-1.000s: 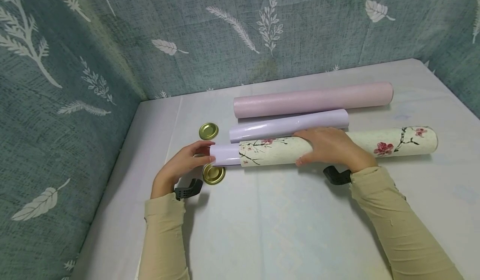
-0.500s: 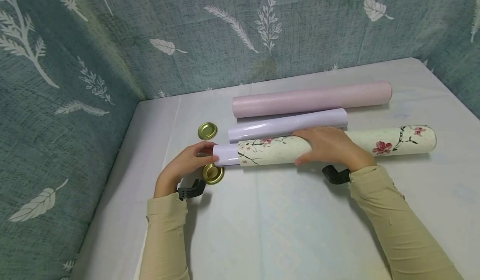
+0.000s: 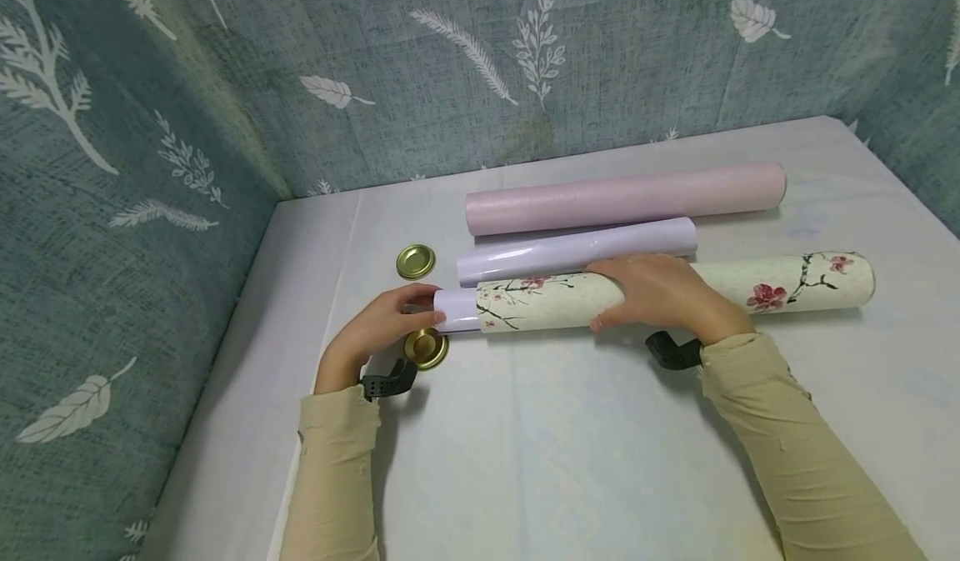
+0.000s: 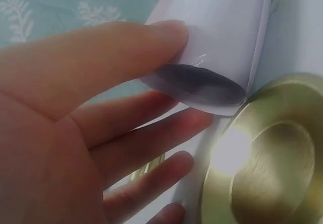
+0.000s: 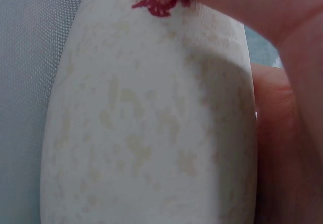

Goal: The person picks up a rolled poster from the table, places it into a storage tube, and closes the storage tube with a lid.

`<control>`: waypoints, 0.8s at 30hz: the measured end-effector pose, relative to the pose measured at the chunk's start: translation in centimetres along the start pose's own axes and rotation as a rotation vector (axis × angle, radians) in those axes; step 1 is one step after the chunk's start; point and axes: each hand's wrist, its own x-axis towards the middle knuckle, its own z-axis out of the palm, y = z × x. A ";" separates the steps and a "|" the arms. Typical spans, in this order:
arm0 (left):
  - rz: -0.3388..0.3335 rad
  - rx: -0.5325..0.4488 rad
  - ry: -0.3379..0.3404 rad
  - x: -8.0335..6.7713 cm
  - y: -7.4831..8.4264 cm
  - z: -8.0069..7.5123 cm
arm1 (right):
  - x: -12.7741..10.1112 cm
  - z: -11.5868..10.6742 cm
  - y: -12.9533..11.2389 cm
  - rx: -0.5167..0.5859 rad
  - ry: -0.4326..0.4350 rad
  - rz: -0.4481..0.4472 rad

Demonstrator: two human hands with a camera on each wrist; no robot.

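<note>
Right hand (image 3: 660,294) wraps around the flowered tube (image 3: 750,290). Left hand (image 3: 375,328) holds the white roll (image 3: 456,309) end, thumb on top, fingers loosely extended beneath, beside a gold lid (image 3: 426,348).

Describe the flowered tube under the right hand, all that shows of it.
The flowered tube is a long cream cylinder, paper-covered by its look, printed with dark branches and red blossoms. It lies on its side on the white table, nearest of three rolls. The right hand wraps over its middle. A pale lilac roll sticks out of its left end, where the left hand holds it.
</note>
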 end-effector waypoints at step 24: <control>0.054 -0.005 -0.047 -0.7 2.6 0.7 | 0.0 0.1 0.1 -0.006 0.001 0.003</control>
